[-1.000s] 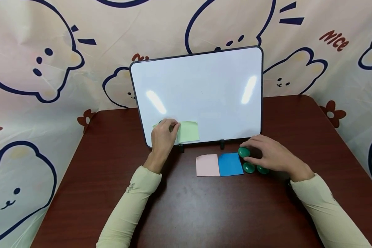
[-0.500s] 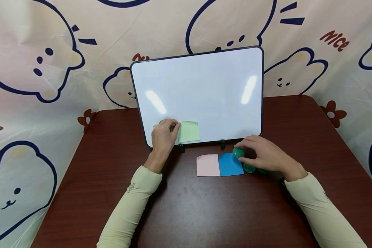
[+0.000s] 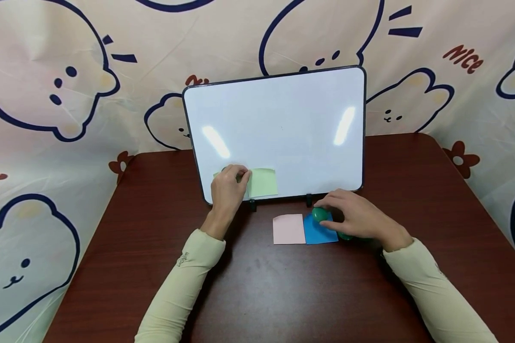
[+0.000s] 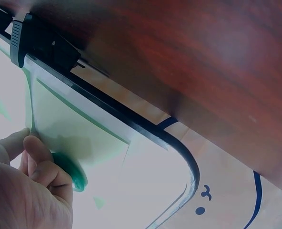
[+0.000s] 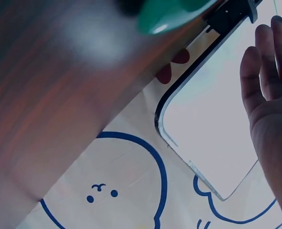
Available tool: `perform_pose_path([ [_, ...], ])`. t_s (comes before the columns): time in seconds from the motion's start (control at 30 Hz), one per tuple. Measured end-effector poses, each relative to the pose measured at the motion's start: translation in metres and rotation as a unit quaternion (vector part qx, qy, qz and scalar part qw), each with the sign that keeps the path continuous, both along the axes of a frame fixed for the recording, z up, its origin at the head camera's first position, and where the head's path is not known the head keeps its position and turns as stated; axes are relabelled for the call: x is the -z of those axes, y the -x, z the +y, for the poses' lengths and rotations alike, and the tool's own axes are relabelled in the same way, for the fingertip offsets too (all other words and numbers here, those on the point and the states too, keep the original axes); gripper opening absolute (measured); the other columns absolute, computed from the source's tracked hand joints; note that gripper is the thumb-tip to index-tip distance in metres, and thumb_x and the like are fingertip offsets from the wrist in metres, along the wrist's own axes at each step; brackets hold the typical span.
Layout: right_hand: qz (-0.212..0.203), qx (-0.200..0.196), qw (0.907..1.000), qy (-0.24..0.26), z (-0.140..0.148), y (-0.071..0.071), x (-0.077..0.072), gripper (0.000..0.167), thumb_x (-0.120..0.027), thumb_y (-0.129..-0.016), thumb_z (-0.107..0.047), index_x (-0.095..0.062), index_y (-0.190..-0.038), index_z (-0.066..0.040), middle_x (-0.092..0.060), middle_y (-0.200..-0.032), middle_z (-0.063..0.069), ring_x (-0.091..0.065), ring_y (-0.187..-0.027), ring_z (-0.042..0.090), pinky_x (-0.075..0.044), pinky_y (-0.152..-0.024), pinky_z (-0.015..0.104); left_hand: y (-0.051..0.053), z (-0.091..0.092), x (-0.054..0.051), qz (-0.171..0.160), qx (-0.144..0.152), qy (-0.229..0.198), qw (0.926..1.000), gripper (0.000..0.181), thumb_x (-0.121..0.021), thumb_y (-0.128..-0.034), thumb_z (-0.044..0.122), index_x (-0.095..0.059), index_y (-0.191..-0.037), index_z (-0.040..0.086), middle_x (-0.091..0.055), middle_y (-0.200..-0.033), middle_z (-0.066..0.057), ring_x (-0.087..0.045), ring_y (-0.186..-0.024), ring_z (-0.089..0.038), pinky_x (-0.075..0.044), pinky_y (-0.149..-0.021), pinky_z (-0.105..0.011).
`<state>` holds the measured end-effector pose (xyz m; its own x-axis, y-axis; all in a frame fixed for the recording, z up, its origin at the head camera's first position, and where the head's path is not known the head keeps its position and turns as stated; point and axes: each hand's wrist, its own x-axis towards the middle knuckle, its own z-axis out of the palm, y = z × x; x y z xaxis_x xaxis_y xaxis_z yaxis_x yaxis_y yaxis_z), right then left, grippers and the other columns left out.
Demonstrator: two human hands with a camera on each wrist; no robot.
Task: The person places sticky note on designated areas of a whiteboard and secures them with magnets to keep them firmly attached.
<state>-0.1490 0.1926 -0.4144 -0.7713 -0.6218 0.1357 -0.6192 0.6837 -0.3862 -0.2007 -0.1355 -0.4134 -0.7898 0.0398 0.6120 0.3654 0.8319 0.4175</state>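
Observation:
My left hand (image 3: 228, 189) is at the lower left of the whiteboard (image 3: 279, 124). Its thumb and index finger pinch the edge of a light green sticky note (image 3: 263, 182); a second green note (image 4: 79, 124) lies mostly behind the hand. Beside the curled fingers, a round green magnet (image 4: 70, 171) sits over that second note. My right hand (image 3: 360, 215) holds another round green magnet (image 3: 320, 214) between thumb and fingers, above a blue sticky note (image 3: 319, 232). Under this hand, more green magnets (image 3: 345, 236) are partly hidden on the table.
A pink sticky note (image 3: 289, 229) lies left of the blue one on the dark wooden table (image 3: 257, 295). Black clip feet (image 3: 252, 205) support the whiteboard's lower edge. Behind the table hangs a cartoon-printed cloth (image 3: 163, 47).
My right hand has moved left with the green magnet, from the blue note's right edge to above the note. My left hand keeps its place on the green note.

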Motion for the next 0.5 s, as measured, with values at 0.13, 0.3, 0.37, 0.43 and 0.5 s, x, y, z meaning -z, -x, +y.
perform_pose_path([
  [0.13,0.000,-0.001,1.0000,0.000,-0.004,0.000,0.000,0.043,-0.077,-0.085,-0.039,-0.068,-0.124,-0.022,-0.067,-0.117,-0.007,-0.057,-0.105,0.009,-0.055,-0.089,0.036,0.000,0.000,0.000,-0.002,-0.002,0.002,1.0000,0.013,-0.073,-0.0914,0.018,-0.076,-0.092,0.005,-0.074,-0.088,-0.011,-0.071,-0.075,-0.023,-0.058,-0.067,-0.037],
  [0.3,0.004,0.000,1.0000,-0.005,-0.009,0.000,-0.001,0.043,-0.078,-0.085,-0.040,-0.069,-0.123,-0.022,-0.067,-0.117,-0.007,-0.058,-0.104,0.010,-0.055,-0.087,0.035,0.000,0.000,0.001,-0.003,-0.003,0.003,1.0000,0.013,-0.073,-0.0915,0.018,-0.076,-0.091,0.006,-0.074,-0.088,-0.010,-0.071,-0.076,-0.023,-0.058,-0.067,-0.037],
  [0.37,0.004,-0.001,1.0000,-0.006,-0.011,0.000,-0.001,0.043,-0.077,-0.085,-0.040,-0.069,-0.123,-0.022,-0.067,-0.117,-0.007,-0.058,-0.104,0.009,-0.055,-0.088,0.035,0.000,0.000,0.001,-0.002,-0.004,0.003,1.0000,0.013,-0.073,-0.0916,0.019,-0.076,-0.091,0.006,-0.074,-0.088,-0.010,-0.070,-0.075,-0.023,-0.058,-0.067,-0.037],
  [0.43,0.004,-0.001,1.0000,-0.008,-0.013,0.000,-0.001,0.043,-0.077,-0.085,-0.041,-0.069,-0.123,-0.023,-0.067,-0.117,-0.007,-0.058,-0.105,0.009,-0.055,-0.088,0.035,0.000,0.000,0.001,-0.001,-0.005,0.004,1.0000,0.013,-0.073,-0.0916,0.019,-0.076,-0.091,0.006,-0.074,-0.088,-0.010,-0.070,-0.075,-0.023,-0.057,-0.067,-0.037],
  [0.5,0.005,-0.003,1.0000,-0.007,-0.014,0.001,0.000,0.042,-0.077,-0.085,-0.041,-0.069,-0.123,-0.023,-0.067,-0.117,-0.007,-0.057,-0.104,0.009,-0.055,-0.088,0.035,0.000,0.000,0.001,-0.001,-0.007,0.006,1.0000,0.013,-0.073,-0.0919,0.019,-0.076,-0.091,0.006,-0.074,-0.088,-0.010,-0.070,-0.075,-0.022,-0.057,-0.066,-0.036],
])
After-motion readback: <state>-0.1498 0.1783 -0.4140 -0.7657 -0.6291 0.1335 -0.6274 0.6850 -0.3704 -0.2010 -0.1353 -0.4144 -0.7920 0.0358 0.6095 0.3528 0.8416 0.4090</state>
